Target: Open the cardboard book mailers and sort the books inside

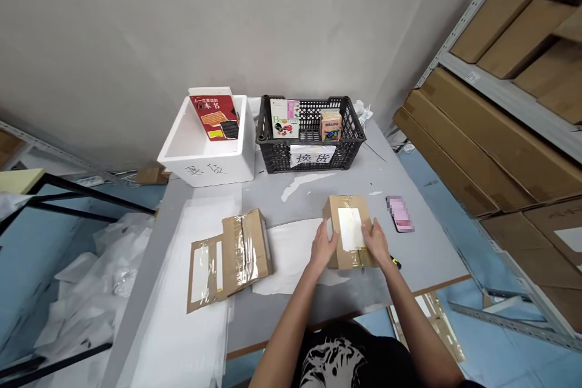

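Observation:
My left hand (322,247) and my right hand (376,241) press against opposite sides of a small cardboard parcel (348,248), which is bound with clear tape and has a white label on top. A second taped cardboard parcel (245,248) lies to the left, with an opened flap and a white label. A white sheet (288,257) lies between the two parcels, partly under the nearer one. Just past my right hand are a phone with a pink, blurred screen (400,213) and a small yellow-and-black tool tip (396,263), mostly hidden.
A white foam box (204,163) holds a red book, and a black plastic crate (309,157) holds several books behind a handwritten paper label. Metal shelving with flat cardboard boxes (491,145) stands to the right. White packing material (91,291) lies beyond the table's left edge.

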Demonstrator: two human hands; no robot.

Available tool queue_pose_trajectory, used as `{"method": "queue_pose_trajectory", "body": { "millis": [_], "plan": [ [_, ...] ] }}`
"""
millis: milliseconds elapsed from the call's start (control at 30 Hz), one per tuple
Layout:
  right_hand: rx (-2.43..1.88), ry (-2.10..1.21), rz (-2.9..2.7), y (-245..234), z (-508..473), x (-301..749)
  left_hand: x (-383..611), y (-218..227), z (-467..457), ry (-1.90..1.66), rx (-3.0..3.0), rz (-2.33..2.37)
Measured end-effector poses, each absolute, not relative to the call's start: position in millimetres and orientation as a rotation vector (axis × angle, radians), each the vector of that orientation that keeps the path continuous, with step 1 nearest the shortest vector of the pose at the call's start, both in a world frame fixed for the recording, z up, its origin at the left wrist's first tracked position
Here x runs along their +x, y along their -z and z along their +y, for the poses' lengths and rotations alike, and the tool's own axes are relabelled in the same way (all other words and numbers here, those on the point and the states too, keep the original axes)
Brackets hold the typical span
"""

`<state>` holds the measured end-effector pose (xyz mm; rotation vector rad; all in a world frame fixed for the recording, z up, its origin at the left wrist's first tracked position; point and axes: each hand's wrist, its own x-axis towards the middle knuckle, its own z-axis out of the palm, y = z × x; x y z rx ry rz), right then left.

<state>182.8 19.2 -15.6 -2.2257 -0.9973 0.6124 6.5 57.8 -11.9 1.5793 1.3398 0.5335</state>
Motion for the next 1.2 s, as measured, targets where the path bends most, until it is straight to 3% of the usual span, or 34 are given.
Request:
{"method": "queue_pose_trajectory", "body": {
  "millis": [133,333,600,867,1200],
  "plan": [
    [-2.232,-0.884,-1.001,17.6,23.8,194.7,18.7,19.7,58.7,-0.445,1.447,1.394],
    [-2.143,-0.877,-1.153,-11.8,22.6,177.4,-1.7,-5.0,70.0,-0.315,1.459,1.572],
    [-1.946,-0.868,-1.116,-55.2,32.8,167.5,-11.3,-57.7,76.0,-0.510,1.456,1.628],
    [-1.376,-1.022,-0.580,-24.6,50.2,186.9,41.4,-112.5,18.3,-0.720,2.025,1.578],
    [-1.254,-1.204,-0.398,-7.4,47.0,187.9,63.9,-99.4,-1.2,-0.688,2.239,1.617]
  ]
}}
